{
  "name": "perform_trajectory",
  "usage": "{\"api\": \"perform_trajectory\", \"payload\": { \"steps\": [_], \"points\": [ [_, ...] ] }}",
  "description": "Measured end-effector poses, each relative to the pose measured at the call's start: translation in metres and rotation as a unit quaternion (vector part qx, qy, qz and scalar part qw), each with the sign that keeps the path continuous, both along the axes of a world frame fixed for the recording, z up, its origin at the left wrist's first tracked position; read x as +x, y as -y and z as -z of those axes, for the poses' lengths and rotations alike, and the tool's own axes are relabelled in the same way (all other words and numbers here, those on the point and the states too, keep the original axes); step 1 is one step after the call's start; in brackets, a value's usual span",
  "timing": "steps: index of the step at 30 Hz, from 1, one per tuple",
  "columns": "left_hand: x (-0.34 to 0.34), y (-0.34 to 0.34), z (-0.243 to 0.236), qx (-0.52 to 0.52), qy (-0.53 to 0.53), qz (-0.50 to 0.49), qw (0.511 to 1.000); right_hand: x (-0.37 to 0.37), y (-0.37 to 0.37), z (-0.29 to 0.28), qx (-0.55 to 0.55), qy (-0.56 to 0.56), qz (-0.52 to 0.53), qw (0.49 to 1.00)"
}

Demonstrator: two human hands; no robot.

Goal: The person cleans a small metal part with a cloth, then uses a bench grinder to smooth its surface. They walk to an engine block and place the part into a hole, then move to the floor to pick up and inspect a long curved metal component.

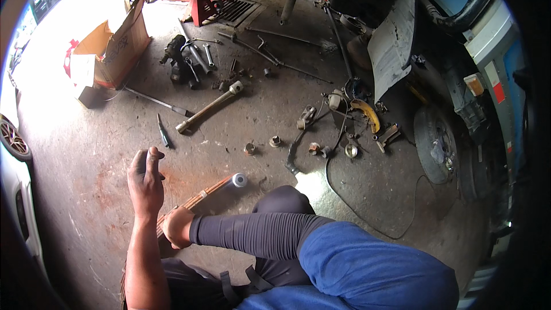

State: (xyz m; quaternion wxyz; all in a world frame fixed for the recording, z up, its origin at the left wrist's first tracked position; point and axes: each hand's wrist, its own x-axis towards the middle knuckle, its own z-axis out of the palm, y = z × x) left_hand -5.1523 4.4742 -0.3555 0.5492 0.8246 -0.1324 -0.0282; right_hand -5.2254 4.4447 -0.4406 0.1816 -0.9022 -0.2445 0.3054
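My left hand (146,182) is raised above the floor at the left, its fingers loosely bent and apart with nothing visible in them. My right arm, in a dark sleeve, crosses my body to the left. At its end my right hand (178,227) is closed over a long brown ribbed strip (201,194); its fingertips are hidden, so what it grips does not show. Beside the strip's far end is a white round piece (239,180) with a dark centre. A screwdriver-like tool (163,132) lies just beyond my left hand.
Ahead lie a long socket bar (210,107), a dark power tool (174,57), wrenches (208,55) and several loose metal parts (275,141). A cardboard box (115,51) stands at the left, red jack stands (201,3) at the back. A wheel (431,138) and a cable (359,216) are at the right.
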Motion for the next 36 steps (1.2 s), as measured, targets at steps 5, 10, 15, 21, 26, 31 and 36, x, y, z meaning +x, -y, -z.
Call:
{"api": "perform_trajectory", "payload": {
  "steps": [5,10,15,21,26,31,36],
  "points": [
    [-0.002,0.001,-0.001,-0.001,-0.002,-0.001,1.0,0.0,0.001,-0.001,0.002,-0.001,0.005,1.0],
    [-0.002,0.001,0.0,-0.007,-0.008,0.002,1.0,-0.002,0.0,-0.002,0.005,0.009,0.008,1.0],
    [-0.002,0.001,0.001,-0.002,-0.003,0.006,1.0,0.002,-0.001,-0.002,-0.019,-0.007,0.007,1.0],
    [-0.002,0.004,0.003,0.009,0.001,0.007,1.0,0.008,-0.005,-0.003,-0.026,-0.032,0.013,0.999],
    [-0.004,0.005,0.007,0.013,-0.007,0.006,1.0,0.008,-0.003,-0.005,-0.007,-0.02,-0.01,1.0],
    [-0.002,0.005,0.008,-0.009,-0.007,0.023,1.0,0.006,0.002,-0.009,0.01,-0.015,-0.003,1.0],
    [-0.003,0.006,0.009,-0.02,-0.006,0.021,1.0,0.004,0.004,-0.013,0.019,-0.029,0.025,0.999]
  ]
}}
